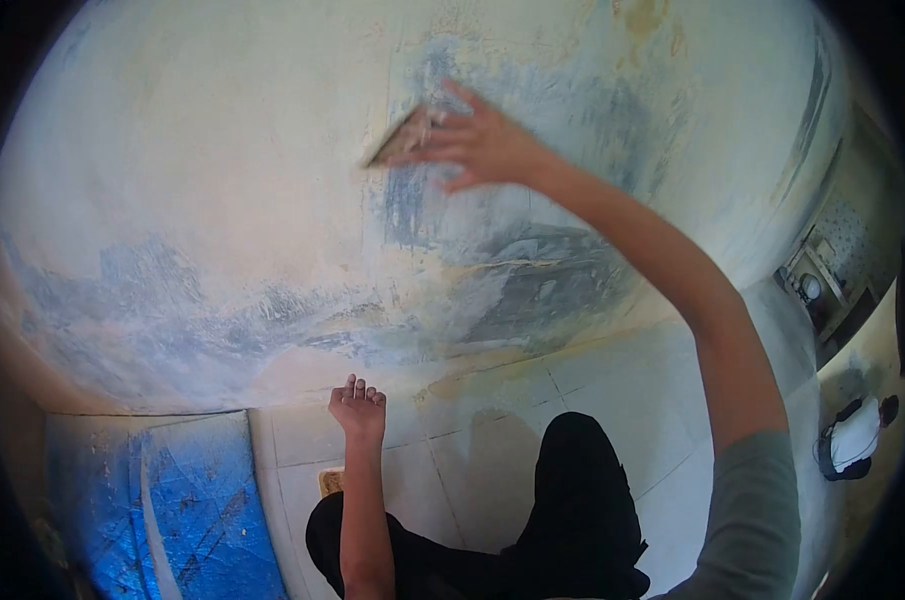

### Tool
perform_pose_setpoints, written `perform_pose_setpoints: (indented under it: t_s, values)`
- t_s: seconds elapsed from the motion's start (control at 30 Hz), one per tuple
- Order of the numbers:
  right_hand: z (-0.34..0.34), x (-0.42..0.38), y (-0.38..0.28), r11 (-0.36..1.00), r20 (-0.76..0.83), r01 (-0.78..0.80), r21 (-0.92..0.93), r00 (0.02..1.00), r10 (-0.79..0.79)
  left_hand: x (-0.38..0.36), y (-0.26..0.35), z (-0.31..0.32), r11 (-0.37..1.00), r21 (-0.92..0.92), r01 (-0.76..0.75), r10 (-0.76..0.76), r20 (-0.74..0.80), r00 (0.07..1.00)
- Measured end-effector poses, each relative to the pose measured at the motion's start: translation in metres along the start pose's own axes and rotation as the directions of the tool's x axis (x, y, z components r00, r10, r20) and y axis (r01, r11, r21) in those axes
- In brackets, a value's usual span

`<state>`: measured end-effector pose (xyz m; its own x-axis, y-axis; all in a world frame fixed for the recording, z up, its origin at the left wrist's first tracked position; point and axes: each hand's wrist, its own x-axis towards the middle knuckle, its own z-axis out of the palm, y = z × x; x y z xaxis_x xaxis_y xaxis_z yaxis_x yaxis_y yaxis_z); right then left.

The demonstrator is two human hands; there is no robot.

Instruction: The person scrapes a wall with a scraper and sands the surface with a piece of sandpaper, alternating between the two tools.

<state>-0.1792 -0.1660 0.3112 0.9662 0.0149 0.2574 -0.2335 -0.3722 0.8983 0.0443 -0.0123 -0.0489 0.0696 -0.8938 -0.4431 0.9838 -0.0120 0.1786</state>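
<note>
A flat putty blade (402, 140), brownish with a dark edge, lies slanted against the patchy wall (222, 150). My right hand (477, 145) grips it from the right, its fingers spread over the blade and blurred by motion. Grey-blue patches and pale filler surround that spot on the wall. Lower down, my left hand (359, 408) is held in front of the wall's foot with the fingers curled in. No object shows in it.
A blue, stained sheet (202, 490) lies on the tiled floor (492, 450) at the left. A small wooden piece (330, 482) shows beside my knee. At the far right, another person (855, 437) in a white top is near a doorway area with a cluttered shelf (817, 275).
</note>
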Motion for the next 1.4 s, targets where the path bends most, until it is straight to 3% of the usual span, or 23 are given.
perform_pose_setpoints:
  t_s: [0.03, 0.1, 0.13, 0.23, 0.3, 0.37, 0.5, 0.53, 0.63, 0.7, 0.77, 0.8, 0.9, 0.97, 1.03, 1.07, 1.1, 1.17, 1.2, 1.23, 1.33, 1.37, 1.4]
  values:
    - [-0.008, 0.002, 0.006, 1.000, 0.001, 0.000, 0.005, 1.000, 0.000, 0.000, 0.001, -0.002, 1.000, -0.006, 0.010, -0.010, -0.004, 1.000]
    - [-0.030, 0.013, 0.013, 0.838, 0.135, -0.516, -0.179, 0.830, 0.541, 0.000, 0.003, 0.001, 1.000, -0.018, 0.013, -0.013, -0.005, 1.000]
    - [-0.020, 0.012, 0.009, 0.752, -0.240, -0.630, -0.194, 0.774, 0.586, -0.001, 0.002, 0.002, 0.999, -0.031, 0.018, -0.019, -0.003, 1.000]
    - [-0.003, 0.004, -0.048, 0.969, 0.158, -0.240, 0.057, 0.961, 0.229, -0.003, 0.003, 0.003, 1.000, -0.017, -0.010, 0.010, -0.002, 1.000]
    - [0.007, 0.001, -0.044, 0.948, -0.052, -0.078, 0.308, 0.994, 0.099, -0.005, 0.005, 0.004, 1.000, -0.022, -0.009, 0.009, -0.011, 1.000]
    - [-0.004, 0.001, -0.019, 0.945, 0.085, -0.317, -0.080, 0.942, 0.323, -0.011, 0.006, 0.005, 1.000, -0.026, 0.000, -0.001, -0.032, 0.999]
    - [-0.001, 0.003, -0.053, 0.780, -0.102, -0.626, -0.024, 0.777, 0.621, -0.013, 0.008, 0.004, 1.000, -0.015, -0.014, 0.013, -0.038, 0.999]
    - [-0.011, -0.001, -0.068, 0.934, 0.100, -0.351, 0.061, 0.933, 0.345, -0.008, 0.011, 0.003, 0.999, -0.003, -0.034, 0.033, -0.025, 0.999]
    - [0.007, -0.011, -0.064, 0.994, 0.165, -0.106, 0.008, 0.981, 0.104, -0.004, 0.009, -0.004, 1.000, 0.001, -0.005, 0.005, -0.006, 1.000]
    - [0.012, -0.006, -0.066, 0.919, 0.200, -0.374, 0.124, 0.917, 0.346, -0.007, 0.008, 0.008, 1.000, 0.003, -0.009, 0.009, 0.013, 1.000]
    - [0.016, 0.003, -0.106, 0.749, -0.054, -0.658, -0.084, 0.753, 0.656, -0.010, 0.007, 0.001, 1.000, -0.013, 0.000, 0.000, 0.031, 1.000]
    - [0.033, -0.013, -0.119, 0.903, 0.018, -0.400, 0.156, 0.915, 0.402, -0.008, 0.007, 0.002, 1.000, -0.003, -0.006, 0.006, -0.003, 1.000]
    - [0.041, -0.019, -0.097, 0.979, 0.080, -0.153, 0.136, 0.986, 0.144, -0.007, 0.005, 0.000, 1.000, -0.008, -0.004, 0.004, -0.041, 0.999]
    - [0.022, -0.008, -0.084, 0.957, 0.029, -0.283, 0.065, 0.959, 0.281, -0.008, 0.006, 0.003, 1.000, -0.015, 0.009, -0.009, -0.042, 0.999]
    - [0.014, 0.014, -0.090, 0.632, -0.095, -0.751, -0.192, 0.655, 0.749, -0.015, 0.006, 0.008, 1.000, 0.014, -0.007, 0.007, -0.014, 1.000]
    - [0.004, 0.018, -0.108, 0.754, 0.318, -0.657, -0.010, 0.713, 0.625, -0.016, 0.002, 0.006, 1.000, 0.013, 0.001, -0.001, -0.021, 1.000]
    - [0.006, 0.011, -0.100, 0.750, 0.320, -0.661, -0.015, 0.708, 0.630, -0.013, 0.001, 0.004, 1.000, 0.030, -0.002, 0.002, -0.020, 1.000]
    - [0.016, 0.006, -0.074, 0.978, 0.351, -0.163, 0.131, 0.930, 0.108, -0.009, 0.005, 0.007, 0.999, 0.039, -0.020, 0.021, -0.013, 1.000]
    - [-0.014, 0.026, -0.054, 0.899, 0.531, -0.438, -0.001, 0.761, 0.372, -0.012, 0.004, 0.007, 1.000, 0.005, 0.001, 0.000, -0.040, 0.999]
    - [-0.007, 0.028, -0.049, 0.903, 0.534, -0.429, 0.001, 0.764, 0.362, -0.013, 0.002, 0.007, 0.999, -0.032, 0.026, -0.028, -0.062, 0.998]
    - [0.019, 0.017, -0.029, 0.723, -0.117, -0.684, -0.091, 0.729, 0.675, -0.014, 0.001, 0.009, 0.999, 0.046, -0.021, 0.020, 0.010, 1.000]
    - [0.020, 0.009, -0.035, 0.726, -0.116, -0.682, -0.089, 0.731, 0.672, -0.016, 0.001, 0.009, 0.999, 0.042, -0.021, 0.021, 0.008, 1.000]
    - [0.015, 0.004, -0.042, 0.922, -0.015, -0.386, -0.033, 0.923, 0.385, -0.015, 0.001, 0.011, 0.999, 0.039, -0.022, 0.023, -0.024, 0.999]
